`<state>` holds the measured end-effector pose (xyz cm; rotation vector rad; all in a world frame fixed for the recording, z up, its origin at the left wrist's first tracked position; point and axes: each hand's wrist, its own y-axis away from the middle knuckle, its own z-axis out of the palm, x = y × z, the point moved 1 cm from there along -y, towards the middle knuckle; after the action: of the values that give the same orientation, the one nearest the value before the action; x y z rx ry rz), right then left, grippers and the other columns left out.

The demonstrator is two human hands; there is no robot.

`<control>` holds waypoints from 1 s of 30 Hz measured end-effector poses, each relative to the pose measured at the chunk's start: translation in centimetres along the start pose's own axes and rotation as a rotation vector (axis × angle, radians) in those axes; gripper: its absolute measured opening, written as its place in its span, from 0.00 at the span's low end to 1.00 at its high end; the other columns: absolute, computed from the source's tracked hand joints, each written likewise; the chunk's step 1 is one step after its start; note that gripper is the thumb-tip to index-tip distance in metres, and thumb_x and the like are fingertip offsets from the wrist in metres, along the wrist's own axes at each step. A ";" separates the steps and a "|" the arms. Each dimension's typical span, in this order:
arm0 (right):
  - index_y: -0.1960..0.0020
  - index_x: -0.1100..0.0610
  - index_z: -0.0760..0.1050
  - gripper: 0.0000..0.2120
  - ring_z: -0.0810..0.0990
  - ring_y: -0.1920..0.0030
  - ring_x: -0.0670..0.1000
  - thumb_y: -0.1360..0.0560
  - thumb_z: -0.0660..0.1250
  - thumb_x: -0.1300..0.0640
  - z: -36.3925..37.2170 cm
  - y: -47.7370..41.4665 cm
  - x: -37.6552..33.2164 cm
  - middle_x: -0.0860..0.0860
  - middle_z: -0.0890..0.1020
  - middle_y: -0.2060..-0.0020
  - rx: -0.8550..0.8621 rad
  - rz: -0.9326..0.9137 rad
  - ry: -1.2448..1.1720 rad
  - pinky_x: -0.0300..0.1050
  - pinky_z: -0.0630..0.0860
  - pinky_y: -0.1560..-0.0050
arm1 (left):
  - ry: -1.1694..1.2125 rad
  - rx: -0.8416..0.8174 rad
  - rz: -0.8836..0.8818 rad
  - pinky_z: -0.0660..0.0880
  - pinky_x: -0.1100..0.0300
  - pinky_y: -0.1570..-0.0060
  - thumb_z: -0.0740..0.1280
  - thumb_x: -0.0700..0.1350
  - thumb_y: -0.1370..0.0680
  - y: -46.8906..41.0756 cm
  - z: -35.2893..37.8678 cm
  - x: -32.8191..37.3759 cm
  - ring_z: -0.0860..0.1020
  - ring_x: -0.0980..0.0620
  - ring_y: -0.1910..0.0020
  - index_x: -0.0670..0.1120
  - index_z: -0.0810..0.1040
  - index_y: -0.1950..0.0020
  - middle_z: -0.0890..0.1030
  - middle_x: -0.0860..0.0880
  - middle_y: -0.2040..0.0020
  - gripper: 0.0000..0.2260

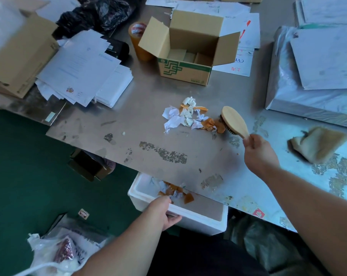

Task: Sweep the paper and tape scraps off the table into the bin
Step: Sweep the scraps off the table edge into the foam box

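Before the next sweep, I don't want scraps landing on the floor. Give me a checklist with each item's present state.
1. Right hand grips brush: ok.
2. Brush sits behind scraps, on the far side from the bin: ok.
3. Left hand steadies bin: ok.
4. Bin's open top sits below table edge: ok.
5. Bin lined up with sweep path: cannot tell.
6. Room left in bin: ok.

An open brown cardboard box with green printing (185,50) stands with its flaps up, some flat pieces inside. Just behind its left flap sits an amber roll of packing tape (137,41). To the left, a loose stack of white printed sheets (83,70) overlaps a flattened brown carton (21,56). A crumpled tan cloth (316,144) lies at the right. Black plastic bags (97,14) bunch at the far edge.
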<state>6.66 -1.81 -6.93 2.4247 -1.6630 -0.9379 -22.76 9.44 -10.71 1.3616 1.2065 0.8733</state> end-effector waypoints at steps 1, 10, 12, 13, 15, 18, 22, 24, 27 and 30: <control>0.48 0.49 0.70 0.10 0.76 0.54 0.62 0.16 0.54 0.45 0.0 -0.1 0.0 0.55 0.78 0.52 -0.011 -0.006 0.004 0.51 0.71 0.57 | -0.005 -0.001 0.003 0.85 0.41 0.52 0.74 0.41 0.22 0.0 0.0 0.0 0.84 0.34 0.52 0.34 0.76 0.42 0.82 0.33 0.48 0.14; 0.46 0.45 0.73 0.12 0.77 0.53 0.59 0.19 0.54 0.42 0.9 1.4 0.9 0.51 0.78 0.51 -0.098 -0.093 0.121 0.54 0.77 0.51 | -0.022 0.009 -0.002 0.85 0.41 0.61 0.73 0.40 0.21 -0.3 -0.1 0.0 0.84 0.35 0.53 0.36 0.76 0.42 0.82 0.33 0.47 0.13; 0.41 0.43 0.73 0.12 0.77 0.50 0.59 0.18 0.55 0.42 1.4 2.8 1.2 0.50 0.77 0.49 -0.108 -0.115 0.139 0.55 0.77 0.48 | -0.033 -0.005 -0.001 0.84 0.42 0.69 0.72 0.39 0.21 -0.7 -0.2 0.0 0.84 0.34 0.52 0.36 0.76 0.41 0.82 0.33 0.47 0.13; 0.40 0.42 0.72 0.12 0.77 0.49 0.59 0.18 0.55 0.41 1.8 3.5 1.4 0.50 0.78 0.48 -0.115 -0.123 0.138 0.55 0.77 0.47 | -0.041 -0.006 -0.002 0.83 0.42 0.72 0.72 0.40 0.21 -0.9 -0.2 0.0 0.84 0.34 0.52 0.35 0.76 0.41 0.82 0.33 0.47 0.13; 0.39 0.42 0.72 0.12 0.77 0.47 0.58 0.18 0.56 0.42 2.5 4.9 1.5 0.49 0.78 0.47 -0.131 -0.127 0.122 0.54 0.76 0.47 | -0.053 0.000 -0.005 0.82 0.43 0.73 0.73 0.40 0.22 -1.3 -0.3 0.0 0.84 0.34 0.53 0.35 0.76 0.41 0.82 0.33 0.47 0.13; 0.38 0.41 0.72 0.11 0.77 0.46 0.57 0.18 0.56 0.42 3.7 7.1 1.6 0.48 0.78 0.47 -0.165 -0.147 0.117 0.52 0.75 0.48 | -0.059 -0.007 0.015 0.83 0.42 0.72 0.72 0.40 0.21 -1.6 -0.4 0.0 0.84 0.34 0.52 0.35 0.76 0.40 0.82 0.33 0.46 0.13; 0.38 0.40 0.71 0.11 0.78 0.45 0.55 0.18 0.56 0.41 4.6 9.7 1.2 0.46 0.78 0.46 -0.227 -0.184 0.146 0.50 0.75 0.49 | -0.071 -0.018 0.033 0.83 0.40 0.71 0.71 0.40 0.20 -1.6 -0.8 0.1 0.83 0.34 0.51 0.35 0.74 0.40 0.81 0.32 0.45 0.13; 0.38 0.39 0.71 0.11 0.79 0.45 0.54 0.18 0.56 0.41 4.9 10.8 1.0 0.44 0.78 0.47 -0.248 -0.222 0.167 0.50 0.75 0.51 | -0.074 -0.024 0.038 0.82 0.41 0.73 0.70 0.40 0.20 -1.3 -1.0 0.1 0.83 0.34 0.51 0.35 0.74 0.39 0.81 0.33 0.45 0.13; 0.39 0.40 0.71 0.12 0.79 0.47 0.52 0.18 0.55 0.39 5.2 12.1 0.7 0.42 0.78 0.50 -0.271 -0.267 0.196 0.50 0.76 0.52 | -0.086 -0.036 0.044 0.81 0.42 0.77 0.70 0.40 0.19 -1.0 -1.6 0.3 0.83 0.35 0.52 0.34 0.73 0.39 0.81 0.33 0.45 0.13; 0.42 0.40 0.73 0.12 0.79 0.51 0.50 0.19 0.55 0.39 5.8 13.2 0.2 0.41 0.78 0.53 -0.286 -0.299 0.189 0.49 0.76 0.55 | -0.095 -0.024 0.042 0.80 0.43 0.78 0.70 0.39 0.20 -0.9 -2.1 0.4 0.82 0.35 0.54 0.35 0.73 0.38 0.81 0.33 0.46 0.13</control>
<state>-7.18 -5.90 -6.80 2.5071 -1.0461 -0.8733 -24.84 10.27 -11.29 1.3979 1.0950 0.8401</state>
